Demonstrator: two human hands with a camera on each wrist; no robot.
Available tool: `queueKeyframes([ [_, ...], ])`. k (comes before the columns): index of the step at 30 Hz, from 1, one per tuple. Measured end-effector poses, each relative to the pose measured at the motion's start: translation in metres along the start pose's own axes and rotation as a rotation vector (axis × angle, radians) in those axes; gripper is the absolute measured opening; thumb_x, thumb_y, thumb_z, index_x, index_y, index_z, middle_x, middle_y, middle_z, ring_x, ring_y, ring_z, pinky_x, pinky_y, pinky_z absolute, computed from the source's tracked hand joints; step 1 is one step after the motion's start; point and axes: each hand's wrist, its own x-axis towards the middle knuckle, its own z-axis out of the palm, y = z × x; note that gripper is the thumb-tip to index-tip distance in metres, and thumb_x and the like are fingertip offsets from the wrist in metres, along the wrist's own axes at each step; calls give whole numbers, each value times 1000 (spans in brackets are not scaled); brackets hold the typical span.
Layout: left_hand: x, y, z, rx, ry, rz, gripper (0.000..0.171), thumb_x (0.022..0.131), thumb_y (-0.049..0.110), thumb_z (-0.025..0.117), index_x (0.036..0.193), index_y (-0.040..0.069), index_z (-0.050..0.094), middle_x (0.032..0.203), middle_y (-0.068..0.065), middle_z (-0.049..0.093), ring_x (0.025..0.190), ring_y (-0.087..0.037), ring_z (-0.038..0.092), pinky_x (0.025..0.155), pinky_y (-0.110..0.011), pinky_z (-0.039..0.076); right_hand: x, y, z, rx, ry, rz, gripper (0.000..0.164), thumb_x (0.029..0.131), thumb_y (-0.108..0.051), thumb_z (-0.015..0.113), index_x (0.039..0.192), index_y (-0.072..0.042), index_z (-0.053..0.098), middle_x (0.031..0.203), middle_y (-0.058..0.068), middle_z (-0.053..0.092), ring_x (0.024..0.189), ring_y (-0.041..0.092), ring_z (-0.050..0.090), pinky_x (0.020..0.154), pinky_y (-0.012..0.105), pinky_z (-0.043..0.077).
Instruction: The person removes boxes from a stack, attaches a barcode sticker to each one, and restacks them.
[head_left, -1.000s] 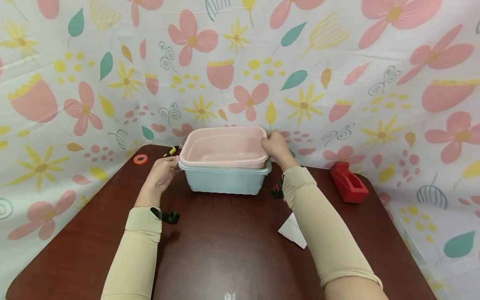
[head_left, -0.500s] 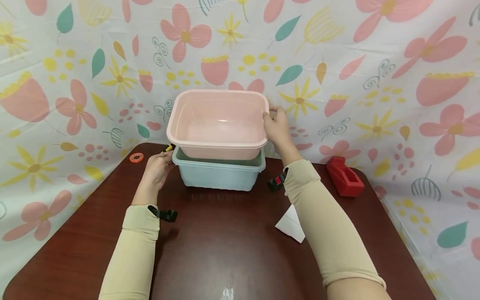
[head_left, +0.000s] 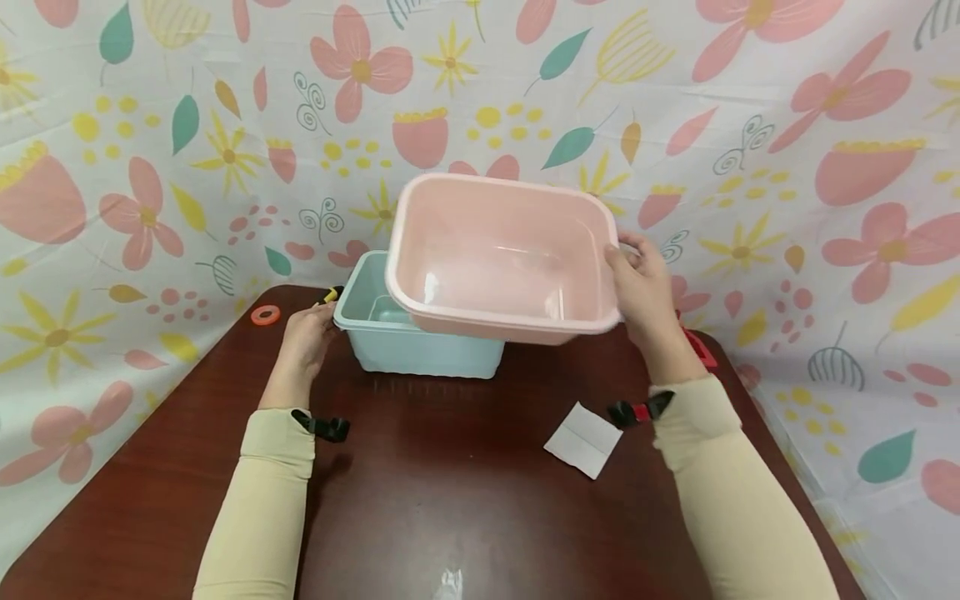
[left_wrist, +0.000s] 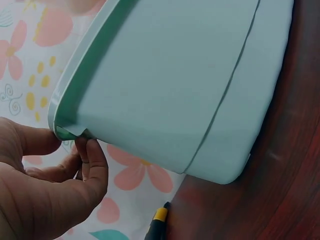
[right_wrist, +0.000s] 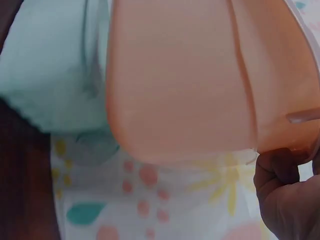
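A pink plastic basin (head_left: 502,250) hangs tilted in the air, its hollow facing the head camera. My right hand (head_left: 641,279) grips its right rim; the right wrist view shows fingers curled under that rim, beside the basin's outer wall (right_wrist: 185,90). Below and to the left, a light blue basin (head_left: 427,354) of similar shape stands on the table, partly covered by the pink one in the head view. My left hand (head_left: 303,337) pinches the blue basin's left rim, thumb on one side and fingertips beneath, as the left wrist view shows (left_wrist: 55,185).
An orange tape roll (head_left: 266,315) and a yellow-black cutter (head_left: 330,295) lie at the table's back left. A folded white paper (head_left: 583,440) lies right of centre. Behind my right hand, a red tape dispenser (head_left: 701,348) is partly hidden. A flowered cloth hangs behind the table.
My right hand has lifted the pink basin up out of the blue one and carried it to the right. The left hand stays at the blue basin's rim.
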Motion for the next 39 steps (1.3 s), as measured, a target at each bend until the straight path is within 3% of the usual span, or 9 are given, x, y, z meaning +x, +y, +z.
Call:
queueKeyframes([
  [5,1,-1,1,-29,7,17,45,106,12,49,143,-14,43,133,-16,52,115,-19,54,95,-27,44,-24,23,-51,33,67,10,41,101,-23,60,136,-4,50,95,0,65,78,10,65,63,19,54],
  [10,1,-1,2,-17,13,32,45,106,13,49,142,-14,44,125,-12,53,109,-16,54,93,-25,45,-40,45,-97,156,97,40,33,101,-17,61,129,-6,49,100,1,69,78,10,69,63,21,56],
  [18,-1,2,-1,6,40,28,46,107,17,47,144,-11,44,138,-15,50,112,-15,53,96,-26,43,-47,69,-146,200,121,50,27,100,-13,62,124,-8,51,88,-2,70,66,10,69,54,22,55],
  [24,-3,2,-4,16,52,21,46,108,19,45,142,-13,45,119,-6,54,102,-12,53,93,-25,43,-35,97,-156,121,88,94,20,102,-14,58,120,-12,50,84,-5,69,64,7,67,53,21,54],
  [27,-4,2,-5,20,55,21,45,108,18,45,141,-14,46,114,-4,53,99,-11,52,92,-25,42,-28,113,-152,38,67,126,29,102,-15,57,128,-5,49,92,-9,66,74,4,66,60,19,54],
  [32,-2,0,-8,3,55,40,46,109,17,44,143,-13,45,122,-8,54,105,-12,53,94,-25,42,-14,136,-142,-119,36,145,52,104,-19,54,143,12,37,105,-7,59,87,0,60,71,15,52],
  [39,-2,-1,-10,-13,52,52,48,109,21,44,143,-13,45,128,-12,53,112,-16,52,96,-25,41,0,150,-137,-124,56,178,48,103,-20,56,138,10,42,102,-5,59,82,1,62,66,16,52],
])
